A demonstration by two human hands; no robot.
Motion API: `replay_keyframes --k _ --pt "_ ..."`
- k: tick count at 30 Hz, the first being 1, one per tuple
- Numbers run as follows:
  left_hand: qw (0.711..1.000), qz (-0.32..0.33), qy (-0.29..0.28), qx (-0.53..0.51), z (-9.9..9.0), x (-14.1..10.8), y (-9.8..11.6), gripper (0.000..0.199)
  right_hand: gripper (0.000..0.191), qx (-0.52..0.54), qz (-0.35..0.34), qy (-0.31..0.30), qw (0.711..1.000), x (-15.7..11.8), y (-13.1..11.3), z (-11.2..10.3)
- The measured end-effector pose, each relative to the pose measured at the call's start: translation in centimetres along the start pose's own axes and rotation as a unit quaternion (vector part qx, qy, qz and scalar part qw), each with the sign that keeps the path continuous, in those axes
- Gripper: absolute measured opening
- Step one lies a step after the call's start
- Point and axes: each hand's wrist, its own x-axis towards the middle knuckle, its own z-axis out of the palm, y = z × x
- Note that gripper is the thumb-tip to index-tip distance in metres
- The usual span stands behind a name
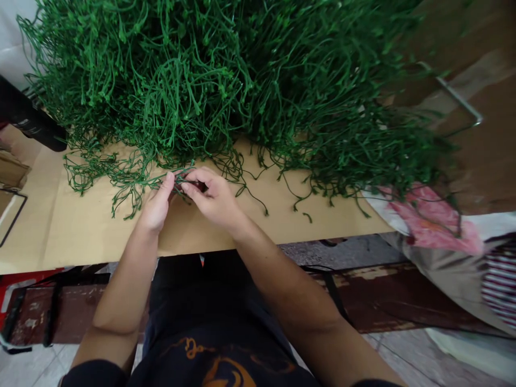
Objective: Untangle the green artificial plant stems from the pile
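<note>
My left hand [158,203] pinches a bunch of thin green plastic stems [131,185] whose branching tips fan out to the left over the table. Close beside it, my right hand [212,194] has its thumb and fingers closed on the ends of the same stems. Both hands meet just above the table's tan surface [97,231]. Behind them rises a large tangled heap of green plastic stems [173,91], with loose strands trailing toward me. The exact spot gripped is partly hidden by my fingers.
A black cylinder [32,115] stands at the left edge. To the right are a brown cardboard box [484,156], a metal handle [459,99], a pink bag [439,217] and a seated person's leg [439,269]. One short stem piece [307,217] lies near the table's front edge.
</note>
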Motion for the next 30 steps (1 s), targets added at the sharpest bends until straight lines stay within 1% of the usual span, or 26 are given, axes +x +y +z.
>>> replay_keyframes --k 2,5,8,10,13,16,19,21,22,23,24,25,26,27,28,30 --pt "1.0 0.002 0.026 -0.006 -0.2 0.1 -0.1 0.036 0.016 0.064 0.024 -0.009 0.998 0.0 -0.2 -0.4" --pt "0.998 0.01 0.056 0.0 -0.5 0.2 -0.3 0.027 0.024 0.149 0.064 -0.025 0.986 -0.2 -0.5 -1.0" --pt "0.998 0.02 0.067 -0.003 -0.5 0.3 -0.4 0.024 0.031 0.182 0.084 -0.038 0.979 -0.3 -0.5 -1.2" --pt "0.997 0.025 0.074 -0.008 -0.4 0.3 -0.3 0.024 0.034 0.19 0.079 -0.054 0.977 -0.4 -0.4 -1.1" --pt "0.998 0.021 0.054 -0.022 -0.3 0.1 0.1 0.025 0.037 0.203 0.066 -0.094 0.972 -0.5 -0.2 -1.0" --pt "0.998 0.004 0.036 -0.044 -0.3 0.0 0.3 0.025 0.037 0.211 0.061 -0.136 0.966 -0.5 -0.1 -1.1" --pt "0.998 -0.009 0.031 -0.054 -0.4 0.0 0.2 0.023 0.036 0.187 0.046 -0.148 0.97 -0.6 0.2 -1.2" --pt "0.998 -0.007 0.033 -0.051 -0.5 0.0 0.1 0.024 0.031 0.14 0.037 -0.114 0.983 -0.7 0.3 -1.1" --pt "0.998 -0.004 0.038 -0.049 -0.6 0.1 0.0 0.025 0.027 0.097 0.029 -0.074 0.992 -0.9 0.4 -1.0" --pt "0.998 -0.001 0.047 -0.046 -0.6 0.1 0.0 0.027 0.023 0.041 0.017 -0.018 0.999 -1.1 0.3 -1.0" --pt "0.998 0.002 0.056 -0.042 -0.6 0.2 -0.1 0.029 0.02 -0.022 0.0 0.047 0.999 -1.3 0.2 -0.9" --pt "0.997 0.005 0.065 -0.035 -0.6 0.2 -0.1 0.03 0.018 -0.084 -0.02 0.111 0.99 -1.6 0.0 -0.8" --pt "0.997 0.008 0.072 -0.025 -0.5 0.2 -0.1 0.03 0.017 -0.134 -0.041 0.161 0.977 -1.8 -0.3 -0.7" --pt "0.997 0.012 0.077 -0.014 -0.4 0.3 0.0 0.03 0.016 -0.164 -0.06 0.187 0.967 -2.1 -0.5 -0.6" --pt "0.997 0.016 0.081 -0.005 -0.3 0.3 0.0 0.03 0.015 -0.173 -0.075 0.19 0.963 -2.4 -0.8 -0.5" --pt "0.996 0.017 0.084 0.005 -0.1 0.3 0.0 0.029 0.012 -0.156 -0.084 0.148 0.973 -2.7 -1.1 0.0"
